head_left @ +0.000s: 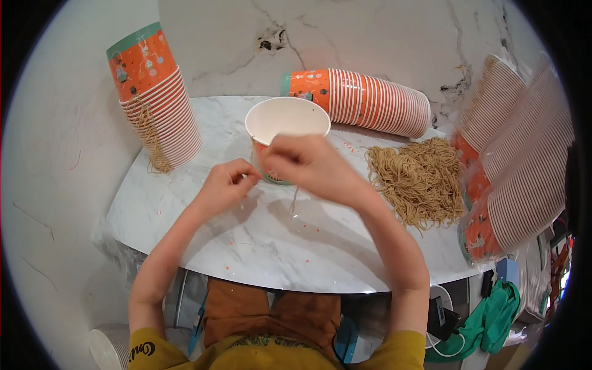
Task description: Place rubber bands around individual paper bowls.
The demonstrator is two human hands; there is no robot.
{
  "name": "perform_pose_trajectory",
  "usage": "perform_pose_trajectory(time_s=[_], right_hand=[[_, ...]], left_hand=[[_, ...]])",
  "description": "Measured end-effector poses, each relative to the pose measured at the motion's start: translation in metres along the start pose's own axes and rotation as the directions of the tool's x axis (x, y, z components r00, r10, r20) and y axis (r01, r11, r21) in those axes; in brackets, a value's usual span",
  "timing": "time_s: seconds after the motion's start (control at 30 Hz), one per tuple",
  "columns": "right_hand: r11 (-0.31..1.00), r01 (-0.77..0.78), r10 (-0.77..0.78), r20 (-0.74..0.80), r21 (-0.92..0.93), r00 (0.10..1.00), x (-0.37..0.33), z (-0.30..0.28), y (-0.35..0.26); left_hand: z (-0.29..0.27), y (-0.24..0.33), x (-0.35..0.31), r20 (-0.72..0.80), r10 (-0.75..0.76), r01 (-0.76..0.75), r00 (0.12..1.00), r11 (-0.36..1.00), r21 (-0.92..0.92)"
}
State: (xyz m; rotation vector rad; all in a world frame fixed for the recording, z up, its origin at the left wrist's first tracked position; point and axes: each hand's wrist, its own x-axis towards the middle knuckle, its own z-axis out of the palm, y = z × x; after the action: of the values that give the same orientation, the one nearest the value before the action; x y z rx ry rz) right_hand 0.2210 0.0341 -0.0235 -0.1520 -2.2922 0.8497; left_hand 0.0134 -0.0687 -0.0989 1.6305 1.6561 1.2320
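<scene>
Head view puts our single orange paper cup (287, 121) near the middle of the marble-patterned table (345, 259), between both hands but a little beyond them. From our left hand (226, 185), it lies ahead and to the right, with the fingertips close to its lower left side. From our right hand (312, 165), it lies ahead and to the left; that hand is the nearer in this view, covering part of the cup's front wall and rim.

We see the cup upright, white mouth up and green base down, its long axis rising from the tabletop. Our left fingers curl with thumb and forefinger close together; our right fingers bend inward, blurred. We cannot tell whether either hand pinches anything, or touches the cup.

A tan cord pile (418, 180) sits to the right, just beyond our right forearm. Left of the cup, a tall cup stack (163, 117) stands bottoms up with a cord bundle (148, 132) draped along it. Behind, a lying cup stack (376, 102) runs left to right, bottoms leftward.
</scene>
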Motion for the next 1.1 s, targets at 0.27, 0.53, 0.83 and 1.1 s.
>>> perform_pose_trajectory(time_s=[0.27, 0.53, 0.83, 1.1], right_hand=[[0.926, -0.297, 0.339, -0.162, 0.235, 0.927, 0.004, -0.062, 0.026], [0.905, -0.34, 0.404, -0.262, 0.257, 0.877, 0.003, -0.066, 0.055], [0.931, -0.35, 0.361, -0.39, 0.103, 0.847, 0.002, -0.057, 0.092], [0.952, -0.304, 0.292, -0.368, 0.027, 0.883, 0.005, -0.035, 0.076]], left_hand=[[0.052, 0.052, 0.01, -0.093, 0.643, -0.548, 0.76, 0.711, 0.441], [0.055, 0.044, 0.032, -0.136, 0.684, -0.502, 0.717, 0.642, 0.579], [-0.009, 0.022, 0.065, -0.268, 0.6, -0.396, 0.754, 0.74, 0.543], [0.033, 0.049, 0.021, -0.195, 0.692, -0.478, 0.695, 0.648, 0.593]])
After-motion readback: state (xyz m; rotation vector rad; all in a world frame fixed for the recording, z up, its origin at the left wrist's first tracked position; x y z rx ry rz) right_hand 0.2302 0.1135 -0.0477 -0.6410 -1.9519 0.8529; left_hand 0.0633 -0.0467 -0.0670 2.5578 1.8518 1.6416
